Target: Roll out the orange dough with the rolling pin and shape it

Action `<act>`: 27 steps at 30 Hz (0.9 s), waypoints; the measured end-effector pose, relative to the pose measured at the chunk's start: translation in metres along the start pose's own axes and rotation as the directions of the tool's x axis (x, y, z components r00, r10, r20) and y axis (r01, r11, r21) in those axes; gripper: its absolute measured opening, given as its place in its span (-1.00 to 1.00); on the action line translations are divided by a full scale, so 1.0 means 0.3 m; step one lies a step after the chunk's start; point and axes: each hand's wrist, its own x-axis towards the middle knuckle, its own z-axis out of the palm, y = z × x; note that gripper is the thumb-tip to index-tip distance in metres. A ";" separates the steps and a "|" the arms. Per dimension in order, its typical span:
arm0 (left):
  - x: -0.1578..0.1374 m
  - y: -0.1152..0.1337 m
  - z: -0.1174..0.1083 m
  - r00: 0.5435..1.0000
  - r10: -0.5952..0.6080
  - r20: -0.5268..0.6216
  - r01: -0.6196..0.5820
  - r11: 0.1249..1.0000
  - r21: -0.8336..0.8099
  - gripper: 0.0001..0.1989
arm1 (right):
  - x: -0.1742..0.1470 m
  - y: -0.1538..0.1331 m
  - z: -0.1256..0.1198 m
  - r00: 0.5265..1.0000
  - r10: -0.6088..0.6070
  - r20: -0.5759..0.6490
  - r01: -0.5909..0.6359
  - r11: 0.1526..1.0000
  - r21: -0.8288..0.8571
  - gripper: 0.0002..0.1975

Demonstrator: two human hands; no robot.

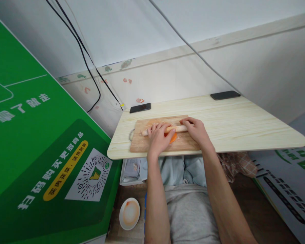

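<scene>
A wooden rolling pin (pixel 178 128) lies across a cutting board (pixel 139 144) dusted with pale flour-like specks. My left hand (pixel 159 135) is curled over the pin's left part. Around its right end close the fingers of my right hand (pixel 196 130). Under the pin, partly covered by it and my left hand, shows a flat orange piece (pixel 173 138) that looks like dough. The board's metal ring handle (pixel 131 134) sticks out on its left side.
The board rests on a pale wood-grain table (pixel 244 125) against the wall. Two dark phones, one at the back left (pixel 140 108) and one at the back right (pixel 225 95), lie on it. Below stands a white bowl (pixel 129 214). A green panel (pixel 53 152) rises at left.
</scene>
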 end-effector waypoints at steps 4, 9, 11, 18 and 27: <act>0.000 0.003 -0.003 1.000 -0.005 0.006 0.005 1.000 0.006 -0.69 | 0.000 0.004 0.000 1.000 0.000 0.004 0.000 1.000 0.008 -0.71; 0.000 0.003 -0.002 1.000 -0.001 0.003 0.001 1.000 0.005 -0.70 | -0.001 0.000 0.001 1.000 0.005 0.002 -0.005 1.000 0.006 -0.70; -0.001 0.003 -0.001 1.000 0.001 -0.004 -0.001 1.000 0.001 -0.71 | -0.002 -0.003 0.002 1.000 0.006 0.000 -0.006 1.000 -0.002 -0.70; -0.003 0.002 -0.001 1.000 -0.001 -0.010 0.001 1.000 -0.010 -0.71 | -0.005 -0.010 -0.001 1.000 -0.004 -0.001 0.004 1.000 -0.009 -0.70; -0.003 0.003 -0.001 1.000 -0.003 -0.010 0.003 1.000 -0.017 -0.72 | -0.004 -0.011 -0.003 1.000 0.010 0.005 -0.009 1.000 -0.006 -0.70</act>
